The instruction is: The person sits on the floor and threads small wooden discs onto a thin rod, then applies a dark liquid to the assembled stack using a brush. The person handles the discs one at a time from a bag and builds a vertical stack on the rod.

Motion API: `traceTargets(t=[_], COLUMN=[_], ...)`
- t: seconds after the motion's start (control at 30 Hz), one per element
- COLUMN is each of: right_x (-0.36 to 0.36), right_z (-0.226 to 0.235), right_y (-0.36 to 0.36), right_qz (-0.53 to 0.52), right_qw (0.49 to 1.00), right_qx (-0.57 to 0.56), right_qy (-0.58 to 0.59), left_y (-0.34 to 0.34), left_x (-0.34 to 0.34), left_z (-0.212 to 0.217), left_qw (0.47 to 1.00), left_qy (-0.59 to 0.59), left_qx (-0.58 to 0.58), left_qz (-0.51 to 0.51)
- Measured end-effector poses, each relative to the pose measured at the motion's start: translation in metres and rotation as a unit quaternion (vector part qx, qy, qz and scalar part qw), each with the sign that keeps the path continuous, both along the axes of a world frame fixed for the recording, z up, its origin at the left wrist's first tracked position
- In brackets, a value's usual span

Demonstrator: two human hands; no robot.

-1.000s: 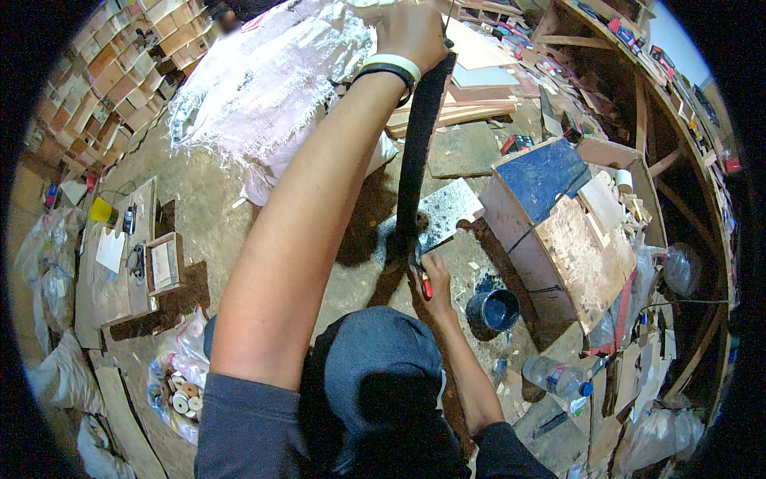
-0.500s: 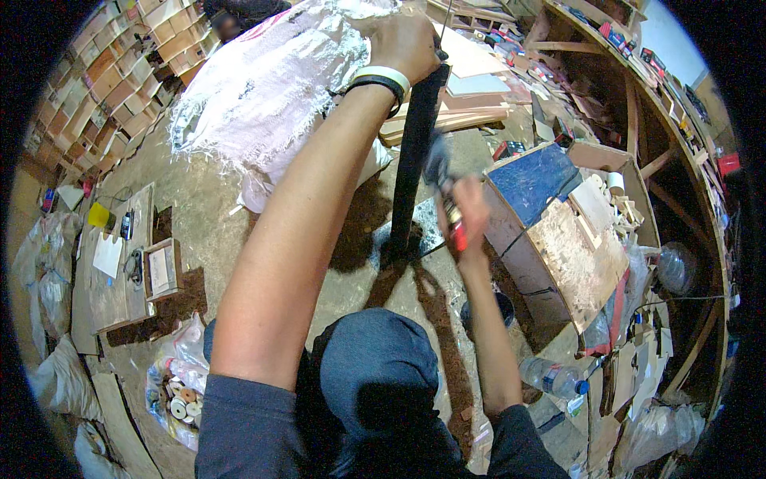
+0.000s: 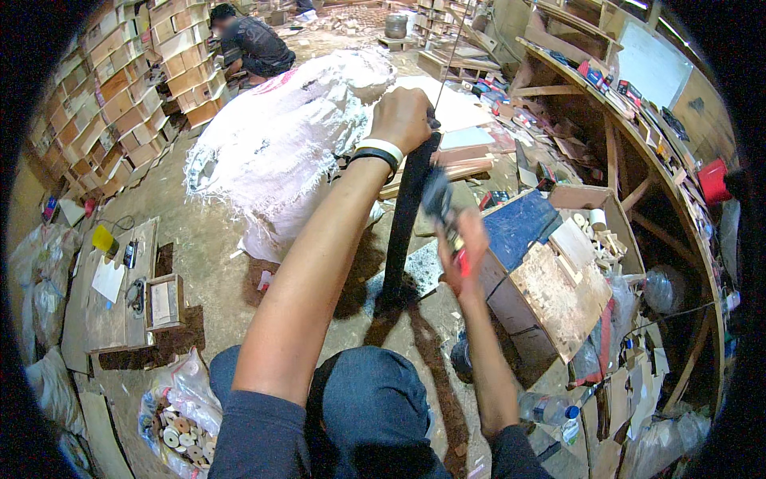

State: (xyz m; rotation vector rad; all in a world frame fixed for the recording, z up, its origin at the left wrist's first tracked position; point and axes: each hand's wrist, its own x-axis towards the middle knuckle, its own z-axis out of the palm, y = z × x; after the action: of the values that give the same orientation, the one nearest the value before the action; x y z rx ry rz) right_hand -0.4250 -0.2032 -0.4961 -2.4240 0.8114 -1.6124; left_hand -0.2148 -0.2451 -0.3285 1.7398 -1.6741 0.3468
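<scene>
Got left hand (image 3: 403,121) closed round top end of long black strip (image 3: 405,219) at 12 o'clock, slightly tilted, with low end over speckled board (image 3: 424,267) near center. Got right hand (image 3: 464,249) curled round red-ended brush (image 3: 437,198) at 3, pretty blurry. Can't tell brush touching strip from just beside it. Also seeing dark pot (image 3: 460,355) at 5, half-hidden by forearm (image 3: 488,351), then blue-and-brown box (image 3: 523,231) farther out at 3, plastic bottle (image 3: 542,409) between 4 and 5, big white sack (image 3: 295,144) at 11.

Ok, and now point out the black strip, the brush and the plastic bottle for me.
Black strip (image 3: 404,219): head view, middle of its length.
Brush (image 3: 437,199): head view, its blurred dark head.
Plastic bottle (image 3: 546,409): head view, its clear side.
</scene>
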Motion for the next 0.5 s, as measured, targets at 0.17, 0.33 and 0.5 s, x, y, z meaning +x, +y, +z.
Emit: traceTargets(t=[0.17,0.33,0.5], right_x=[-0.004,-0.009,-0.011], right_z=[0.061,-0.027,0.024], right_y=[-0.008,0.047,0.018], right_qz=[-0.04,0.077,0.01], right_qw=[0.998,0.989,0.999], right_qx=[-0.054,0.106,-0.024], right_qy=[-0.02,0.071,0.032], left_y=[0.002,0.011,0.009], left_x=[0.005,-0.001,-0.009], left_z=[-0.001,-0.001,0.002], left_qw=[1.0,1.0,1.0], left_qy=[0.017,0.011,-0.011], left_qx=[-0.006,-0.015,-0.001], left_qz=[-0.009,-0.016,-0.015])
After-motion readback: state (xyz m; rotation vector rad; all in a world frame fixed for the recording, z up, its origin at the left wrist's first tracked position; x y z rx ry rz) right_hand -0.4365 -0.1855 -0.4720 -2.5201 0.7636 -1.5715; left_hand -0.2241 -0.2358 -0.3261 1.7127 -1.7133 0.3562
